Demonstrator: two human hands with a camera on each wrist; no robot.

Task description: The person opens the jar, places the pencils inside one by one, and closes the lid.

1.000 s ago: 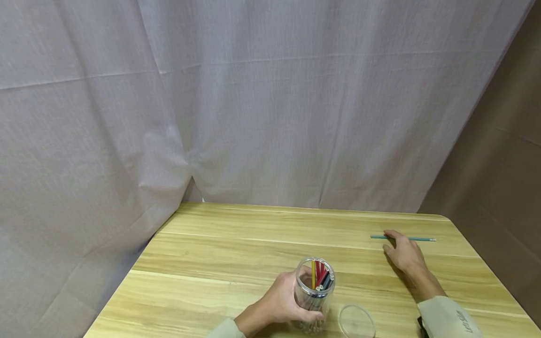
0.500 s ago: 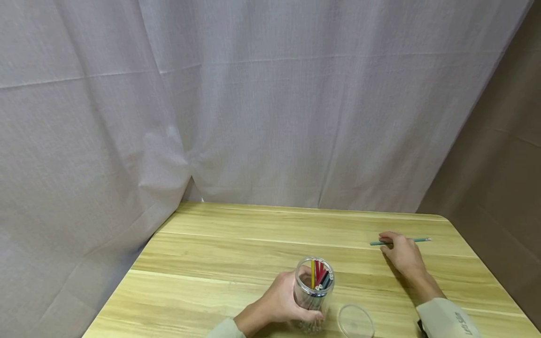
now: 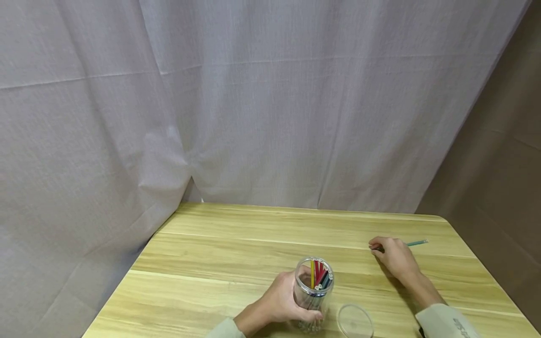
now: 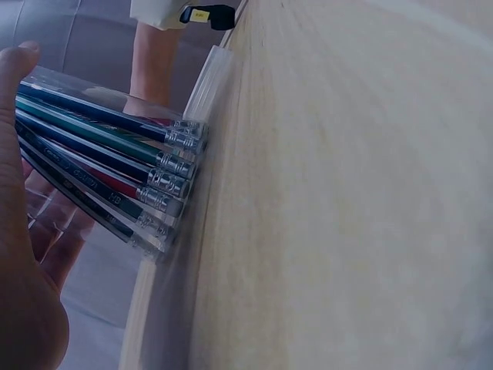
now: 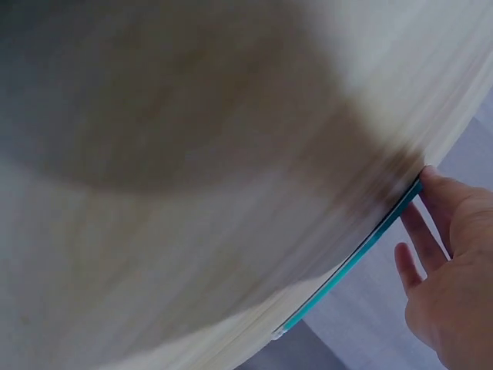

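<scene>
My left hand (image 3: 276, 300) grips a clear round jar (image 3: 314, 293) that stands upright without a lid on it. Several pencils (image 4: 100, 139) in dark blue, green and red lean inside the jar, eraser ends down, as the left wrist view shows; a yellow one (image 3: 313, 273) shows in the head view. Farther right, my right hand (image 3: 397, 258) pinches a green pencil (image 3: 417, 242) near one end, between thumb and fingertips. In the right wrist view this pencil (image 5: 350, 262) lies low along the tabletop, its eraser end pointing away from the fingers.
A clear round lid (image 3: 355, 321) lies flat on the wooden table (image 3: 236, 244), right of the jar. Grey curtains (image 3: 270, 117) hang behind the table and at its left. A brown cloth (image 3: 498, 188) hangs on the right side.
My right hand has slid left along the green pencil to its end and now pinches it there. The pencil has shifted slightly and turned at an angle. The left hand and jar stay put.
</scene>
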